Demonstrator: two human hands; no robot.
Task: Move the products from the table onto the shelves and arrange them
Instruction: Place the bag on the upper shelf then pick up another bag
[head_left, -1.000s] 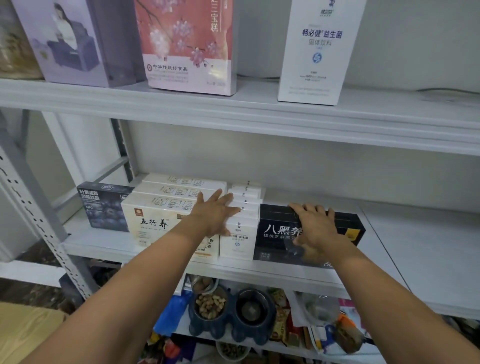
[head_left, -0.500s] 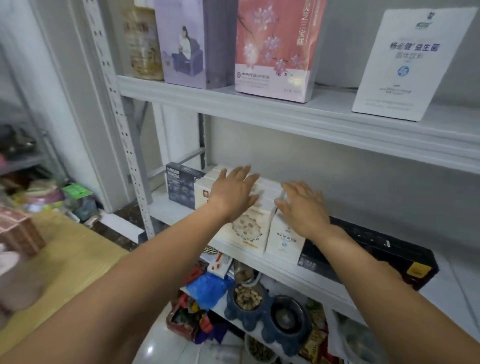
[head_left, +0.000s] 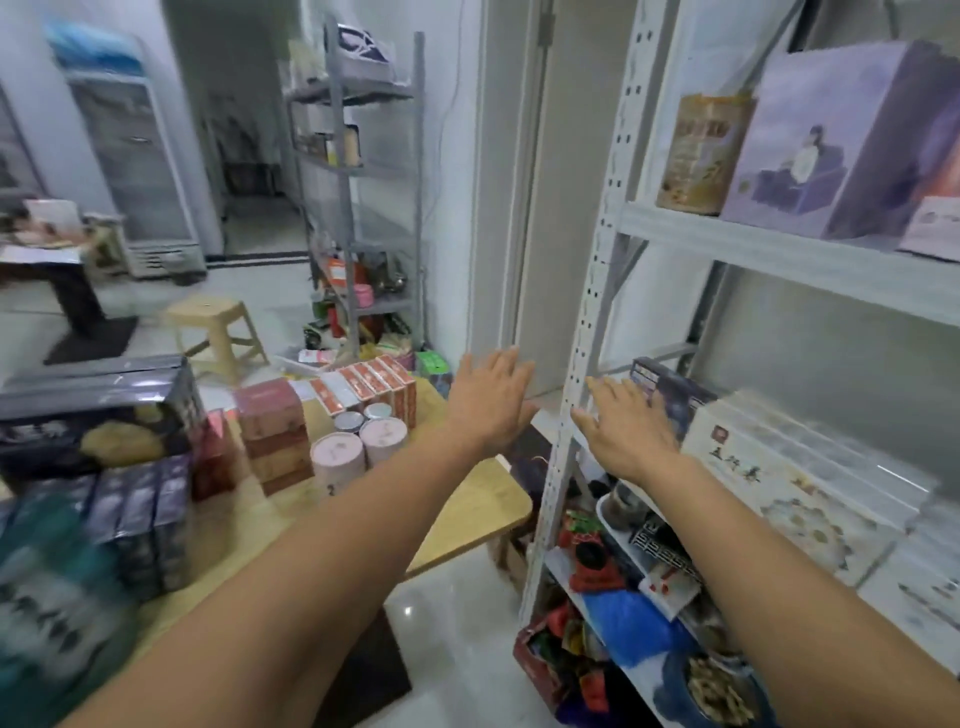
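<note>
My left hand (head_left: 491, 400) is open and empty, held in the air between the table and the shelf upright (head_left: 582, 364). Spread and empty too, my right hand (head_left: 628, 421) hovers at the shelf's left end, in front of a dark blue box (head_left: 670, 389). White boxes (head_left: 800, 478) lie in a row on that middle shelf. The wooden table (head_left: 467, 519) on the left carries products: pink round tins (head_left: 358, 447), stacked pink boxes (head_left: 275, 431), a row of red-and-white boxes (head_left: 374, 384), dark purple boxes (head_left: 140, 514) and a large dark box (head_left: 98, 410).
The upper shelf (head_left: 779, 254) holds a lilac box (head_left: 841, 150) and a gold canister (head_left: 701, 156). Mixed goods and blue bowls crowd the bottom shelf (head_left: 649, 597). A beige stool (head_left: 218, 332), a second rack (head_left: 363, 208) and a fridge (head_left: 135, 171) stand behind the table.
My view has swung left from the shelf to the table. Both hands have come off the boxes on the middle shelf and moved left, still empty.
</note>
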